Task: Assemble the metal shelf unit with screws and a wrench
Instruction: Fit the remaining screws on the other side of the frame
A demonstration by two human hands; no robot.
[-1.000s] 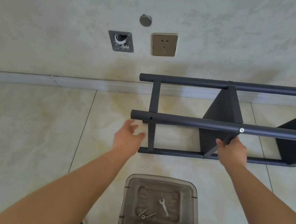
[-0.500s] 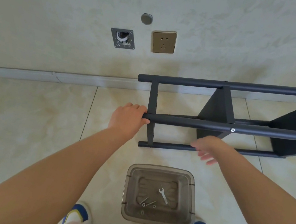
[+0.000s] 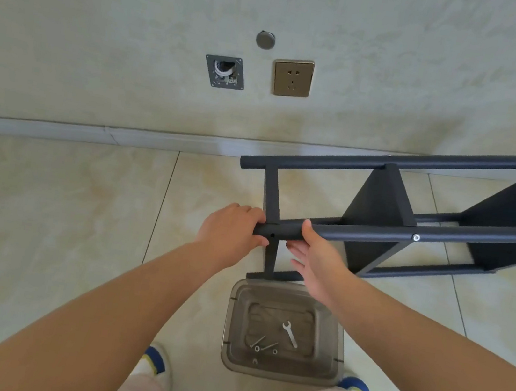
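Shelf unit [image 3: 378,210] lies sideways, posts running left-right, open ends pointing left.

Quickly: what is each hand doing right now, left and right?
Left hand: fingers curled round the end of the near shelf tube, holding it.
Right hand: open, thumb against the same tube, fingers straight beneath it, gripping nothing.

Pale mottled wall [image 3: 108,22] w/ brass-coloured socket [image 3: 292,77], open junction box [image 3: 225,72] to its left, round grey cap [image 3: 265,39] above. Grey skirting [image 3: 58,130] meets glossy beige floor tiles [image 3: 46,214]; light soft, even.
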